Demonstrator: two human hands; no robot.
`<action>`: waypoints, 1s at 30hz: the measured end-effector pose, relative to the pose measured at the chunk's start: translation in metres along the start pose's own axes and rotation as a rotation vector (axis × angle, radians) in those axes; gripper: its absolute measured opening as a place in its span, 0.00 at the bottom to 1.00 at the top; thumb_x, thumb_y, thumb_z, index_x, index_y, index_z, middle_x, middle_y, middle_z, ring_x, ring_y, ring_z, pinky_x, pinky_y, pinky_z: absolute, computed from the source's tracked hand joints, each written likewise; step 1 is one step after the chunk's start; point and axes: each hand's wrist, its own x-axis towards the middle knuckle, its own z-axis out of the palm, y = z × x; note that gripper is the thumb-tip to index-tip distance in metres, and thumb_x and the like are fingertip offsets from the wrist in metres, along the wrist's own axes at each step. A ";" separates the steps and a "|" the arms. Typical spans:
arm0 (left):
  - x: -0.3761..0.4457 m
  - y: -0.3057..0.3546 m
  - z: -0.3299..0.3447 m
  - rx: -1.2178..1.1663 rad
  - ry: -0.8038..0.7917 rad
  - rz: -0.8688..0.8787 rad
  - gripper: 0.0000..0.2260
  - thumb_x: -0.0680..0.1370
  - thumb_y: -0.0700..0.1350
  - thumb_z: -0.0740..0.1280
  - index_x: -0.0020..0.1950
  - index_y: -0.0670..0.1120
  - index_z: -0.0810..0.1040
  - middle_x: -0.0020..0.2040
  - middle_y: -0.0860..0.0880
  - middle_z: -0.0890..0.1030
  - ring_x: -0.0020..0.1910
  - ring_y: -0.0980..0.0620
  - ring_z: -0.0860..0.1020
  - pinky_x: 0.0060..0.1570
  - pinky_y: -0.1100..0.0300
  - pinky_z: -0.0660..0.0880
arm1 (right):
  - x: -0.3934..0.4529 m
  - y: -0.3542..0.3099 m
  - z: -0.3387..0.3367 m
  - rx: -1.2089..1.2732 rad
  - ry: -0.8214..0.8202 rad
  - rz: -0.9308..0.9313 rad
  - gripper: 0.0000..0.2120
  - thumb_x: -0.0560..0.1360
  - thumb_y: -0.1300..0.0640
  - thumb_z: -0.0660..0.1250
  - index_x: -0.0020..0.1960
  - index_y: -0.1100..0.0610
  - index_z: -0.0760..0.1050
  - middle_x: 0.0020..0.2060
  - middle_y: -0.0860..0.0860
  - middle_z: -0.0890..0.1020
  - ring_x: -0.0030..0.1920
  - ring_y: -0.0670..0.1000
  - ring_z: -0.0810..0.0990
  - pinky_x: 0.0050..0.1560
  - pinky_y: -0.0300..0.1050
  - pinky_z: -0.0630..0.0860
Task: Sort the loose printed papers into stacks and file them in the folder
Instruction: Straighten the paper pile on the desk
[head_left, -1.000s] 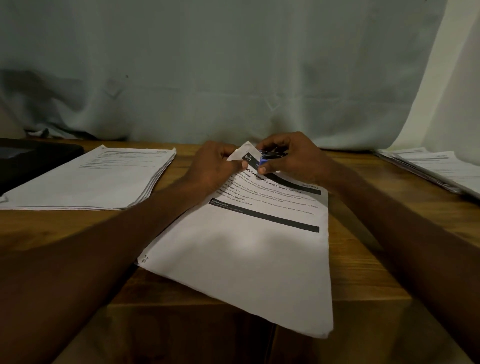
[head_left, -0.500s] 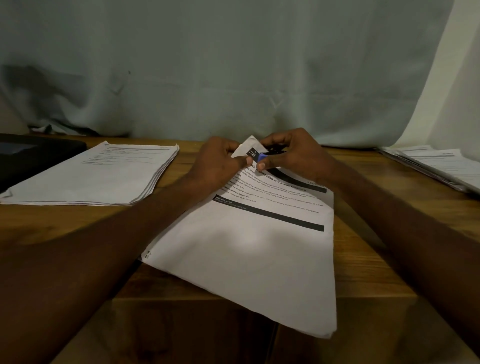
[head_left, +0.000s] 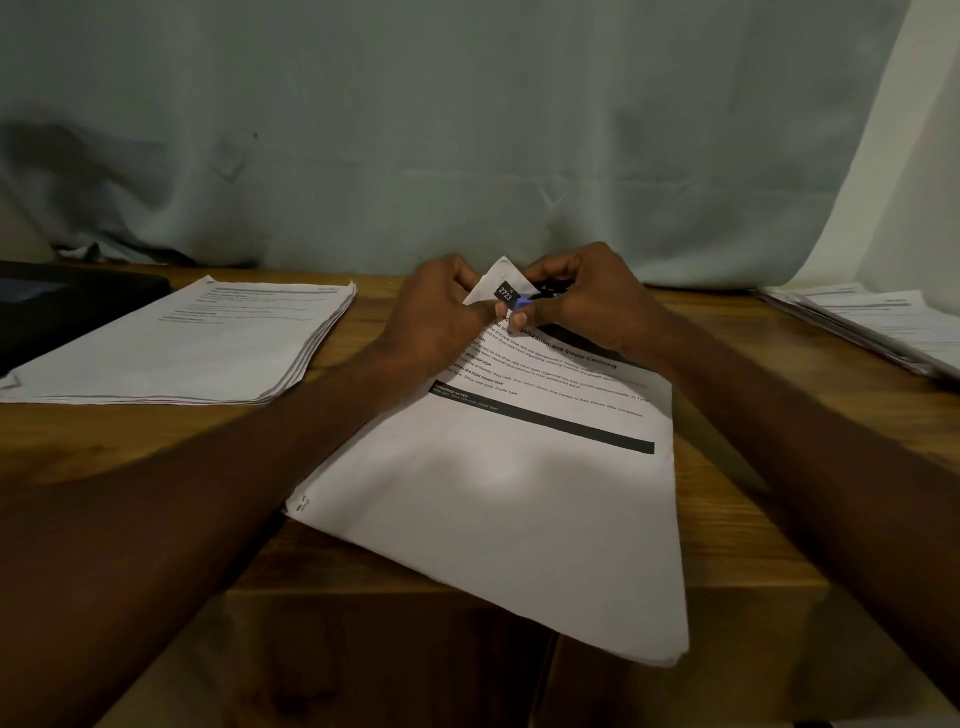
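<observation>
Wooden table (head_left: 727, 519), grain showing. Stack of white printed papers (head_left: 519, 509) lies flat at centre, long axis running near-right to far-left, near corner overhanging the table edge. Far-left corner bent upward. Left hand (head_left: 436, 322) pinches that raised corner, fingers curled. Right hand (head_left: 587, 301), curled, pinches a small blue clip (head_left: 521, 303) against it.

Makeshift desk workspace, probably in a home or small office: a wooden tabletop (head_left: 727, 499) carrying stacks of printed papers (head_left: 187, 348), with a dark flat case or folder (head_left: 62, 306) at its left edge, set against a pale cloth backdrop (head_left: 467, 130) draped behind.
</observation>
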 end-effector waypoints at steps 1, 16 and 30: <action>0.000 0.000 0.000 -0.004 -0.003 0.000 0.11 0.75 0.45 0.78 0.46 0.48 0.76 0.40 0.52 0.83 0.36 0.57 0.83 0.28 0.70 0.74 | 0.001 -0.001 0.001 -0.018 0.024 0.005 0.16 0.67 0.57 0.82 0.55 0.54 0.87 0.47 0.46 0.88 0.45 0.45 0.87 0.50 0.40 0.83; 0.006 -0.001 -0.016 -0.326 -0.106 -0.321 0.04 0.77 0.36 0.71 0.52 0.40 0.84 0.43 0.45 0.88 0.39 0.48 0.87 0.41 0.58 0.83 | 0.005 0.020 -0.008 0.095 0.275 0.165 0.15 0.74 0.48 0.77 0.58 0.52 0.83 0.49 0.47 0.84 0.48 0.45 0.81 0.49 0.37 0.74; 0.021 -0.008 -0.036 -0.369 -0.083 -0.435 0.07 0.75 0.40 0.75 0.50 0.41 0.81 0.46 0.42 0.88 0.41 0.44 0.87 0.42 0.54 0.84 | 0.003 0.035 -0.015 -0.136 0.364 0.263 0.09 0.74 0.48 0.78 0.50 0.49 0.81 0.43 0.44 0.82 0.44 0.45 0.81 0.45 0.40 0.76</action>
